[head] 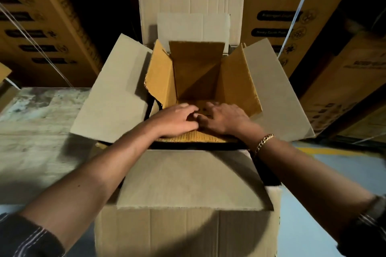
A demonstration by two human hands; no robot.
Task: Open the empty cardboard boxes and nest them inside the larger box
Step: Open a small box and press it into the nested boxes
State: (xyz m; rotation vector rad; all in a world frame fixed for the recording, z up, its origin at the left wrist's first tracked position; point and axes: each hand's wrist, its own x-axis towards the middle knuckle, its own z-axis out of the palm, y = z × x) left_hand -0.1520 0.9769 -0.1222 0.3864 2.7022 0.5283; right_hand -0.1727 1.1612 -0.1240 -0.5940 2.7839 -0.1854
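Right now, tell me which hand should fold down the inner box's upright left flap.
Left, probably. The left hand rests on the near flap nearest that left flap; the right hand would have to cross over it.

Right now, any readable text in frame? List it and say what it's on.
"Crompton", top cut off by the frame: tall printed carton behind.
"Home Appliances": same carton.
Black pill labels on that carton and on the left carton: too blurred.
Right carton print: too blurred.
Large grey box, inner brown box: none readable.
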